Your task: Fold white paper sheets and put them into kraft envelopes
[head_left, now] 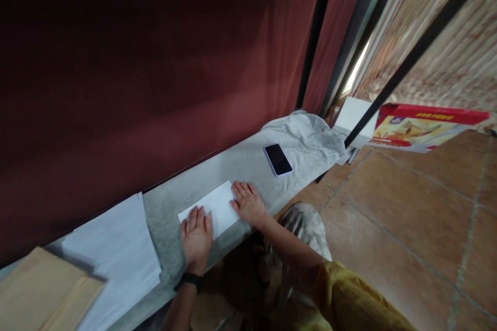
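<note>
White paper (pixel 219 206) lies beneath left hand (pixel 196 238) and right hand (pixel 249 207), fingers slightly spread, apparently being flattened, the next move wanting even pressure.

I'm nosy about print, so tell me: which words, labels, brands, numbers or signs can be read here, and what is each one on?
No text can be read with certainty.
Yellow lettering on the red-edged box: too blurred to read.
Blue emblem on the same box: too small to read.
White paper under the left hand and right hand: no writing visible.
Phone: dark screen, no text visible.
</note>
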A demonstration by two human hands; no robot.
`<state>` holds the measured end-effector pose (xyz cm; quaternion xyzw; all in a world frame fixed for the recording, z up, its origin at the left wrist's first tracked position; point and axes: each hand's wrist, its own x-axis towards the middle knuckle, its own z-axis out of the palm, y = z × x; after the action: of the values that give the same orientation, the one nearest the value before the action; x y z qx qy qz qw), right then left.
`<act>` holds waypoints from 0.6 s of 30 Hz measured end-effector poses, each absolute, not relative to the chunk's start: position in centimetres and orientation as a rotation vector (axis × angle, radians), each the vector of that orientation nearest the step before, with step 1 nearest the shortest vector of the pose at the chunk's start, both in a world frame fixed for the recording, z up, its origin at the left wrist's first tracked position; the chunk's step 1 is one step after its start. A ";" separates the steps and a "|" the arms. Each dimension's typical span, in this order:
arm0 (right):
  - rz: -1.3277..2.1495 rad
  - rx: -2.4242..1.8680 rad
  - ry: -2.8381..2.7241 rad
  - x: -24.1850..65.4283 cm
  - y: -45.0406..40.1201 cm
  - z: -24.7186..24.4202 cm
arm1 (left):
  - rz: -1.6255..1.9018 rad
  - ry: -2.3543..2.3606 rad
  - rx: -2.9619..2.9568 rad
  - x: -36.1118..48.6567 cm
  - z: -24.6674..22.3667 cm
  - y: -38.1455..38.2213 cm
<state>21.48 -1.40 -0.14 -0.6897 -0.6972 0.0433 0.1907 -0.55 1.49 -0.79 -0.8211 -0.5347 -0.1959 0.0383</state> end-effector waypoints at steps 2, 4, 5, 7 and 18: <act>0.124 -1.928 -1.961 21.5 -1.4 -0.1 | -0.579 -1.651 -2.515 -0.4 -0.6 1.5; 0.124 -1.918 -1.959 21.6 -1.4 -0.1 | -0.556 -1.653 -2.509 -0.4 -0.4 1.6; 0.123 -1.916 -1.954 21.6 -1.4 -0.1 | -0.547 -1.650 -2.508 -0.3 -0.4 1.6; 0.123 -1.921 -1.941 21.5 -1.4 -0.1 | -0.544 -1.642 -2.509 -0.3 -0.3 1.5; 0.082 -1.956 -1.966 21.2 -1.5 0.0 | -0.520 -1.691 -2.529 -0.4 0.2 1.2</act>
<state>21.24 -1.55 -0.04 -0.6931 -0.6968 0.0290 0.1824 -0.40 1.16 0.18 -0.8191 -0.5477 -0.1685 0.0275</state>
